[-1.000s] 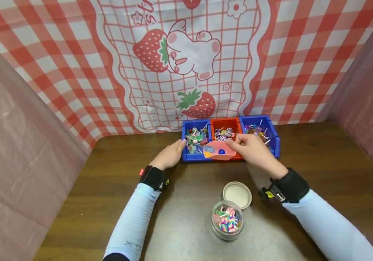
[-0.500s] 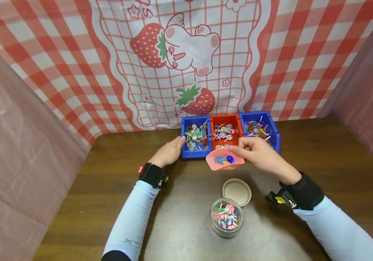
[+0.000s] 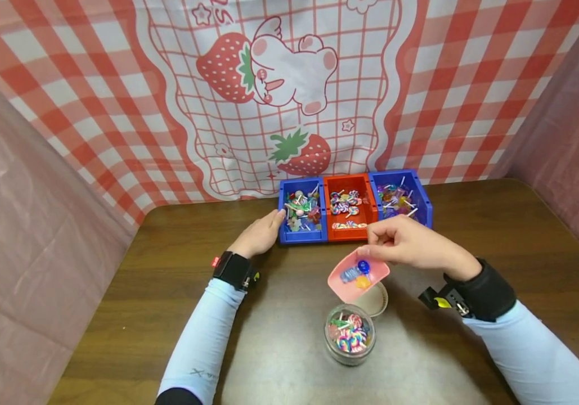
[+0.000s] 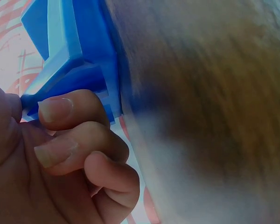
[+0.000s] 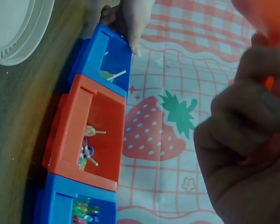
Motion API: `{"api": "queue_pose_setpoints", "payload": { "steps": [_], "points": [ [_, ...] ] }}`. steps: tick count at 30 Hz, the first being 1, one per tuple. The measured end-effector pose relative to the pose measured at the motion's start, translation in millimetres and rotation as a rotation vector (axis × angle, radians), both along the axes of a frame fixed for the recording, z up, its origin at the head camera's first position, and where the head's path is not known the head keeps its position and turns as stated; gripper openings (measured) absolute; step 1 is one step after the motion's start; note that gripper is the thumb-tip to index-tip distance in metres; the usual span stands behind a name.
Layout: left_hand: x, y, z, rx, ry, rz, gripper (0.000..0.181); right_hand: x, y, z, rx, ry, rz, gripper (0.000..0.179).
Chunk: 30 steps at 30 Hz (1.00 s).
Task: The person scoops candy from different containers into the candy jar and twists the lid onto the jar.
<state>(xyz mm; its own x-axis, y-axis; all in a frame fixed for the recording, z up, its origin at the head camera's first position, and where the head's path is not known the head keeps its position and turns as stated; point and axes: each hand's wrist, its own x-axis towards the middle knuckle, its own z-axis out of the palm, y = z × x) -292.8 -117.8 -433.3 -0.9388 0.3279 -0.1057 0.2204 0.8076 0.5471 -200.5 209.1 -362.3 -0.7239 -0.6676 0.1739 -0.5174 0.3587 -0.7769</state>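
Note:
My right hand (image 3: pixel 413 244) pinches the handle of a pink scoop (image 3: pixel 341 286). In the scoop lie a round blue lollipop (image 3: pixel 363 266), a pale blue piece and a yellow-orange one. The scoop is tilted above the table, overlapping a white lid (image 3: pixel 381 302) in the head view. Just in front stands a glass jar (image 3: pixel 348 358), uncovered, with striped lollipops and other small candies inside. My left hand (image 3: pixel 257 235) holds the side of the left blue bin (image 3: pixel 301 237); its curled fingers (image 4: pixel 79 109) are at the bin's edge in the left wrist view.
A red bin (image 3: pixel 330 228) and another blue bin (image 3: pixel 425 208) adjoin the left one in a row. Each contains small candies and lollipops. Behind them hangs a red-and-white checked cloth (image 3: pixel 451 112); pink cloth (image 3: pixel 31 236) flanks the wooden table (image 3: pixel 167 270).
My right hand has drawn the scoop from over the bins toward the jar and tilted it, its pieces still inside. My left hand has stayed at the blue bin.

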Motion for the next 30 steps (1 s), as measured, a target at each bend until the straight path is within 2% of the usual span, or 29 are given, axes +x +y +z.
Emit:
{"api": "queue_pose_setpoints", "payload": {
  "steps": [6, 10, 22, 30],
  "points": [
    [2.3, -4.3, -3.8, -0.011, -0.003, 0.0, 0.069, 2.8, -4, -1.9, 0.067, 0.053, 0.158, 0.025],
    [3.8, -5.8, -5.3, -0.013, -0.013, 0.008, 0.069, 6.3, -8, -2.4, 0.119, 0.066, 0.199, 0.024],
    [1.5, -4.0, -2.1, -0.025, -0.005, 0.019, 0.071, 18.9, -16, 6.4, 0.274, 0.09, 0.189, 0.024],
    [-0.6, -1.3, -0.6, -0.025, -0.005, 0.018, 0.07, 32.3, -21, 15.2, 0.351, 0.191, 0.142, 0.023]
  ]
}}
